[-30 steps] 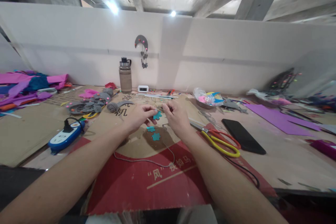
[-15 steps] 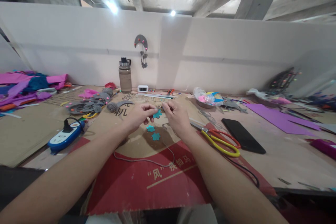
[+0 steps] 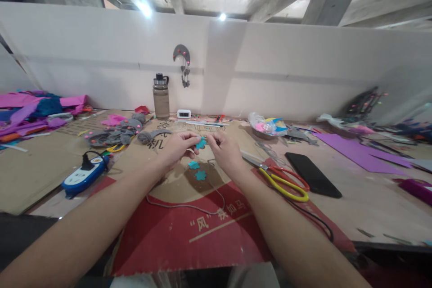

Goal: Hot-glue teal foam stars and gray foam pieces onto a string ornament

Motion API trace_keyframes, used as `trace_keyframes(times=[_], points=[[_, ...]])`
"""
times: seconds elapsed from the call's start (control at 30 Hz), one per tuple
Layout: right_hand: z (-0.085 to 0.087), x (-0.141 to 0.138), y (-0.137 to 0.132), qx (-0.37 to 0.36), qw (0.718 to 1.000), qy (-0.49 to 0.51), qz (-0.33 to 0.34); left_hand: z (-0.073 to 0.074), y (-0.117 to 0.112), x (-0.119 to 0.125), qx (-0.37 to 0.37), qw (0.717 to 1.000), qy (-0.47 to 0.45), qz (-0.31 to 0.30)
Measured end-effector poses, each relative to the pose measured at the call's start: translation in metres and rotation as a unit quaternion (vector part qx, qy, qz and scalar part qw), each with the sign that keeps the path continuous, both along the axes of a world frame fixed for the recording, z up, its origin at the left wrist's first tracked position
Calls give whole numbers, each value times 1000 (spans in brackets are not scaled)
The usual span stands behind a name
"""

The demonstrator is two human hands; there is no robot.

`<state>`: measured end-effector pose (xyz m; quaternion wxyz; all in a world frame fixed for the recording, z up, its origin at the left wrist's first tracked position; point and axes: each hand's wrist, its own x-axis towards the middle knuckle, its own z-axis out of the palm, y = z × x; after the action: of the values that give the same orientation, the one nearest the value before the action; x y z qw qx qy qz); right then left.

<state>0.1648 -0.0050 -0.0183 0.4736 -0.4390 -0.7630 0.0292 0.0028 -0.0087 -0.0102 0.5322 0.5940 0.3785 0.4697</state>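
Note:
My left hand (image 3: 177, 148) pinches a small teal felt flower (image 3: 201, 143) held just above the cardboard sheet (image 3: 189, 229). My right hand (image 3: 227, 151) is closed in a pinch beside the flower, its fingertips holding something too thin to make out. Two more teal felt flowers (image 3: 197, 170) lie on the cardboard just below my hands. A grey cord (image 3: 189, 206) runs from under my hands in a loop across the cardboard.
Yellow-and-red scissors (image 3: 280, 177) and a black phone (image 3: 312, 168) lie to the right. A blue-and-white power strip (image 3: 84, 174) sits at the left, grey felt pieces (image 3: 116, 132) behind it. A water bottle (image 3: 161, 97) stands by the wall. Purple sheets (image 3: 357, 150) lie far right.
Both hands have risen slightly and drawn closer together, lifting the teal flower a little farther from the cardboard. Nothing else has moved.

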Motion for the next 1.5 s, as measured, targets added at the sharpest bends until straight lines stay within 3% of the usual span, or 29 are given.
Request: trace_keyframes(times=[0.3, 0.63, 0.9, 1.5], points=[[2, 0, -2, -16, 999, 32, 20, 0, -1, 0, 2, 999, 50, 15], [4, 1, -2, -16, 997, 70, 10, 4, -7, 5, 12, 993, 113, -33], [6, 2, -3, -11, 997, 70, 12, 3, -7, 7, -24, 994, 91, -60], [6, 1, -4, -18, 996, 83, 11, 4, -10, 9, -26, 995, 68, -70]])
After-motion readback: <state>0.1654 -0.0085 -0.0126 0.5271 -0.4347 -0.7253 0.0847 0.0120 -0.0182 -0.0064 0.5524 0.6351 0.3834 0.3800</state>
